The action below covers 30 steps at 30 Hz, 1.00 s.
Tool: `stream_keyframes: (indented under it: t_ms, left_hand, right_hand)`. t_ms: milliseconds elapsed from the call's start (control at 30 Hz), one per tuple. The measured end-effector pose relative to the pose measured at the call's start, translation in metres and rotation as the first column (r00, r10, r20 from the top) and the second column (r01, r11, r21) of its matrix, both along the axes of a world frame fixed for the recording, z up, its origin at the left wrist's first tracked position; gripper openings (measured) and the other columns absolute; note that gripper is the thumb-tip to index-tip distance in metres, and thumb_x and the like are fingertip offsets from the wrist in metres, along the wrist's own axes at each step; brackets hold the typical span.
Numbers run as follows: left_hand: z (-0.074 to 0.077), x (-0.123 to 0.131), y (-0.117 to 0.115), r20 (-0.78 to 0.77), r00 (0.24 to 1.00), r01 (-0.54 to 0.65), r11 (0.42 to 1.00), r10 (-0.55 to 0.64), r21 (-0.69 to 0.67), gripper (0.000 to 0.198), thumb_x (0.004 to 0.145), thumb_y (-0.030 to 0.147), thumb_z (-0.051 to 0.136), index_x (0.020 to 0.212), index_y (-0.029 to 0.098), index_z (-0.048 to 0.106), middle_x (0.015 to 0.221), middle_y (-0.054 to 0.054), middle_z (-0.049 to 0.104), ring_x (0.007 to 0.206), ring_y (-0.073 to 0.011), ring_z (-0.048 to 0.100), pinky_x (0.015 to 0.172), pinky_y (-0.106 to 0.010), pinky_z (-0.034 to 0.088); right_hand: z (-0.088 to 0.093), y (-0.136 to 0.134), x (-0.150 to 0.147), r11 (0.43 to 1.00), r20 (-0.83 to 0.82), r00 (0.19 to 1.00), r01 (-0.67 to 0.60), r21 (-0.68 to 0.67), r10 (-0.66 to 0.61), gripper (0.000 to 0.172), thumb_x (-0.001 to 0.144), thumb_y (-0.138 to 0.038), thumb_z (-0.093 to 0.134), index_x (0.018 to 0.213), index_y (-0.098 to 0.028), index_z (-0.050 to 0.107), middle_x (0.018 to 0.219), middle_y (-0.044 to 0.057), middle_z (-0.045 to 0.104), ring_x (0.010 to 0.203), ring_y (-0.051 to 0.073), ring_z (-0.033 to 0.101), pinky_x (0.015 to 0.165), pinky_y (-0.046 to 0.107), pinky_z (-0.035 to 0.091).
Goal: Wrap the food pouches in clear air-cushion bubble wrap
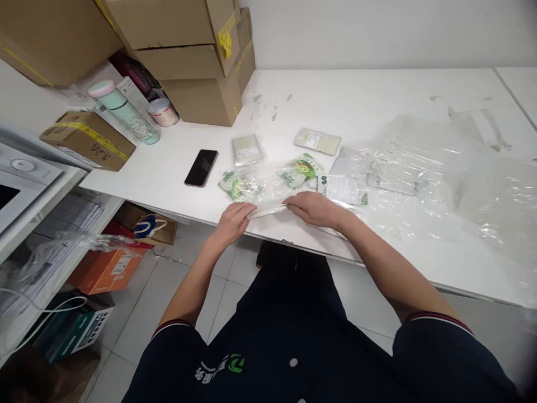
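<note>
My left hand (233, 220) and my right hand (312, 208) rest near the front edge of the white table (377, 101), fingers closed on the near edge of a clear plastic bag (268, 193). The bag lies flat between them and reaches away from me. Inside or under it are green-and-white packets (241, 186), one more packet (302, 169) sits further right. The hands are about a hand's width apart, with a folded strip of plastic between the fingertips.
A black phone (201, 167) lies left of the bag. Two pale sealed pouches (246, 149) (318, 140) lie beyond. Crumpled clear plastic (440, 173) covers the right. Cardboard boxes (197, 61), a mint bottle (126, 112) and a small tin (163, 112) stand at back left.
</note>
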State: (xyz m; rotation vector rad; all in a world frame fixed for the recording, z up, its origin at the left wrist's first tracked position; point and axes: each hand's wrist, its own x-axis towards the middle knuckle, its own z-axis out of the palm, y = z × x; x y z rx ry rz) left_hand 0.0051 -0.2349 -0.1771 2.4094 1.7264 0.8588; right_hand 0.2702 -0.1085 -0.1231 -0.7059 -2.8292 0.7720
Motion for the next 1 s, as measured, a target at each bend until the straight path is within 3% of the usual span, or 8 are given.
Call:
stream_keyframes:
  t_ms: [167, 333, 433, 567, 633, 700, 833, 1000]
  left_hand:
    - [0.001, 0.015, -0.018, 0.275, 0.911, -0.268, 0.948, 0.307, -0.172, 0.031, 0.096, 0.04, 0.048, 0.075, 0.02, 0.06, 0.067, 0.0, 0.061, 0.065, -0.0141, 0.059, 0.062, -0.025, 0.047]
    - [0.001, 0.023, -0.005, 0.348, 0.725, -0.453, 0.792, 0.595, -0.411, 0.04, 0.092, 0.046, 0.049, 0.063, 0.022, 0.036, 0.051, 0.005, 0.042, 0.052, -0.012, 0.044, 0.052, -0.024, 0.035]
    - [0.004, 0.025, 0.002, 0.168, 0.723, -0.566, 0.714, 0.67, -0.412, 0.033, 0.093, 0.043, 0.048, 0.068, 0.023, 0.041, 0.053, 0.001, 0.051, 0.057, -0.0177, 0.054, 0.059, -0.028, 0.04]
    - [0.015, 0.032, -0.001, -0.152, 0.673, -0.726, 0.606, 0.724, -0.325, 0.027, 0.09, 0.045, 0.052, 0.079, 0.02, 0.053, 0.065, -0.009, 0.061, 0.073, -0.0295, 0.063, 0.069, -0.041, 0.046]
    - [0.022, 0.035, 0.0, -0.222, 0.663, -0.748, 0.623, 0.715, -0.229, 0.025, 0.09, 0.041, 0.055, 0.094, 0.016, 0.058, 0.082, -0.016, 0.065, 0.088, -0.0339, 0.063, 0.077, -0.046, 0.048]
    - [0.027, 0.036, 0.008, -0.252, 0.719, -0.689, 0.71, 0.647, -0.143, 0.027, 0.091, 0.031, 0.053, 0.112, 0.014, 0.058, 0.109, -0.021, 0.064, 0.11, -0.0356, 0.057, 0.089, -0.05, 0.045]
    - [0.022, 0.031, 0.043, -0.16, 0.933, -0.349, 0.917, 0.322, -0.193, 0.044, 0.099, 0.03, 0.04, 0.142, 0.019, 0.044, 0.146, -0.015, 0.046, 0.135, -0.0296, 0.038, 0.109, -0.046, 0.032]
    - [0.008, 0.026, 0.078, -0.052, 0.978, -0.207, 0.923, 0.201, -0.324, 0.059, 0.1, 0.052, 0.037, 0.15, 0.02, 0.037, 0.141, -0.012, 0.054, 0.132, -0.0317, 0.035, 0.11, -0.05, 0.025]
  right_hand:
    - [0.022, 0.015, 0.031, 0.912, -0.116, 0.983, 0.082, -0.403, -0.139, 0.06, 0.079, -0.051, 0.072, 0.133, -0.029, 0.058, 0.12, 0.006, 0.069, 0.105, 0.025, 0.066, 0.088, 0.041, 0.053]
    - [-0.017, 0.034, 0.002, 0.765, -0.244, 0.824, 0.306, -0.566, -0.511, 0.05, 0.081, -0.044, 0.069, 0.123, -0.019, 0.06, 0.072, -0.001, 0.064, 0.068, 0.017, 0.062, 0.072, 0.035, 0.053]
    - [-0.038, 0.034, -0.03, 0.738, -0.231, 0.744, 0.472, -0.482, -0.627, 0.047, 0.083, -0.035, 0.065, 0.125, -0.016, 0.055, 0.074, 0.001, 0.063, 0.072, 0.019, 0.063, 0.075, 0.038, 0.053]
    - [-0.041, 0.026, -0.052, 0.769, -0.084, 0.765, 0.632, -0.097, -0.639, 0.043, 0.087, -0.031, 0.058, 0.126, -0.014, 0.054, 0.114, 0.019, 0.062, 0.105, 0.034, 0.06, 0.086, 0.051, 0.05]
    - [-0.038, 0.023, -0.051, 0.747, -0.035, 0.746, 0.662, -0.058, -0.665, 0.046, 0.088, -0.035, 0.057, 0.128, -0.013, 0.051, 0.128, 0.024, 0.053, 0.109, 0.038, 0.057, 0.086, 0.053, 0.05]
    - [-0.036, 0.021, -0.047, 0.714, -0.005, 0.722, 0.683, -0.151, -0.692, 0.053, 0.086, -0.039, 0.06, 0.13, -0.012, 0.048, 0.132, 0.025, 0.048, 0.105, 0.036, 0.058, 0.084, 0.052, 0.05]
    - [-0.032, 0.023, -0.044, 0.63, 0.015, 0.668, 0.709, -0.317, -0.744, 0.065, 0.078, -0.039, 0.071, 0.132, -0.012, 0.046, 0.122, 0.02, 0.055, 0.099, 0.031, 0.059, 0.083, 0.046, 0.049]
    - [-0.028, 0.024, -0.045, 0.605, 0.01, 0.68, 0.66, -0.445, -0.734, 0.021, 0.081, -0.036, 0.067, 0.082, -0.017, 0.057, 0.077, 0.004, 0.059, 0.074, 0.019, 0.055, 0.069, 0.033, 0.043]
